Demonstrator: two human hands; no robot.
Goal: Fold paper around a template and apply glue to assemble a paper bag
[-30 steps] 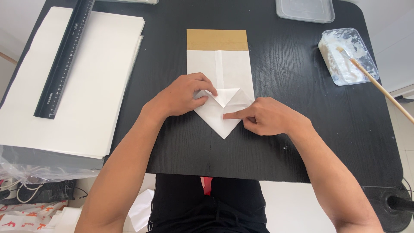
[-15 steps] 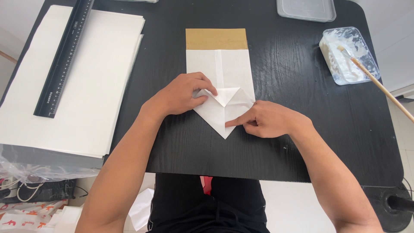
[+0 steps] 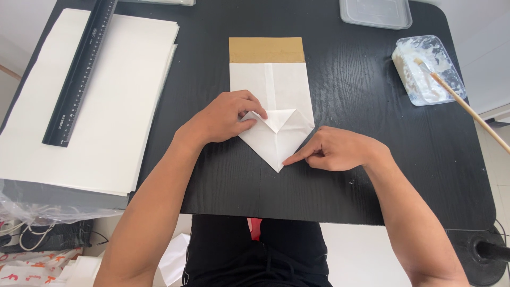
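A black wood-grain table [image 3: 372, 175] fills most of the view. On its left part lies a tall stack of large white sheets [image 3: 95, 106], with a long black ruler [image 3: 79, 72] resting diagonally across the top sheet. In the middle of the table lies a folded white paper [image 3: 273, 101], flat, with a brown band along its far end and its near end folded into a downward point. The left hand [image 3: 223, 117] rests on the left side of that pointed fold, fingers [image 3: 255, 109] curled and pressing the paper down, not gripping it. The right hand [image 3: 334, 149] lies on the table just right of the point, its index finger stretched out and touching the lower right edge near the tip, the other fingers tucked under. At the far right stands a clear tub of white paste [image 3: 427, 69] with a wooden-handled brush [image 3: 467, 109] leaning out of it. A clear empty-looking container [image 3: 376, 11] sits at the far edge.
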